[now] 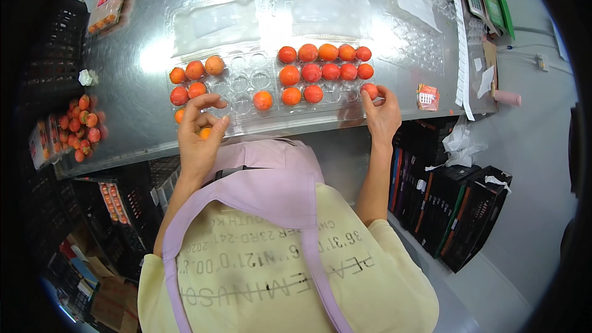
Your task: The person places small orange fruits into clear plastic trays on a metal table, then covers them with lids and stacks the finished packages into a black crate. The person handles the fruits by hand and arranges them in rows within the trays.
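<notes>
Two clear plastic trays with round cups lie side by side on a metal table. In the right tray (344, 97), orange-red fruits (311, 72) fill the two far rows, and two more sit at the left of the near row. My right hand (383, 113) pinches an orange-red fruit (369, 91) at that row's right end. The left tray (240, 83) holds several fruits at its left side and one (262, 100) at its near right. Over its near left part is my left hand (201, 127), fingers apart, with an orange fruit (205, 133) partly hidden behind it; whether it touches that fruit is unclear.
White pads (330, 9) lie in the trays' open lids. A heap of red fruits (81, 125) is at the table's left, below a black crate (60, 51). Small printed cards (428, 97), a long paper strip (461, 55) and a green-framed device (492, 7) are at right. Black crates (448, 208) stand below.
</notes>
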`<action>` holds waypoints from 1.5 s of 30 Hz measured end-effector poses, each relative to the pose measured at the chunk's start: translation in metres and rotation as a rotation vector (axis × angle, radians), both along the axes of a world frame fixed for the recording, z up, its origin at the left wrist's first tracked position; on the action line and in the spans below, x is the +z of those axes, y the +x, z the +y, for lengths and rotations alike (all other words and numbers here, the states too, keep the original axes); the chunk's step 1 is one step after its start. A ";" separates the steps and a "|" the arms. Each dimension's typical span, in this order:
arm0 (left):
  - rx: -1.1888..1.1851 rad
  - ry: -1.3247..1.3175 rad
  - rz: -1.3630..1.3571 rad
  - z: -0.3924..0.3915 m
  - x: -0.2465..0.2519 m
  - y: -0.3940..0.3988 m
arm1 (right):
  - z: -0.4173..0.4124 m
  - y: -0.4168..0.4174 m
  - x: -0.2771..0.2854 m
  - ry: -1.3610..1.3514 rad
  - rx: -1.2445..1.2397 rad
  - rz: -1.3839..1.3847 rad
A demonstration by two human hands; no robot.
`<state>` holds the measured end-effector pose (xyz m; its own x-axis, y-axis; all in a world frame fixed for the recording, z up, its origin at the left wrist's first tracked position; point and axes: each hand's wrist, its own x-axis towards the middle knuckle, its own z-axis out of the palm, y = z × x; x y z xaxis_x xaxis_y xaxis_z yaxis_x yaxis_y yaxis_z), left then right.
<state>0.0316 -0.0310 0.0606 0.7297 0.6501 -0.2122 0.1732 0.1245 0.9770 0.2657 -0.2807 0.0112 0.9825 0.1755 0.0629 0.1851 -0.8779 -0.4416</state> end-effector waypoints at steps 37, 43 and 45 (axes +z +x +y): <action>0.685 -0.288 -0.238 0.050 -0.025 -0.053 | 0.236 -0.126 -0.015 0.173 1.261 -0.253; 0.627 -0.315 -0.292 0.049 -0.029 -0.050 | 0.254 -0.124 -0.021 0.087 1.288 -0.281; 0.617 -0.319 -0.295 0.049 -0.029 -0.049 | 0.257 -0.122 -0.027 0.102 1.283 -0.287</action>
<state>-0.0177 0.0182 0.0312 0.3089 0.8989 -0.3107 -0.2825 0.3986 0.8725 0.1436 -0.0236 -0.0159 0.0721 0.9486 0.3080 0.9533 0.0253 -0.3009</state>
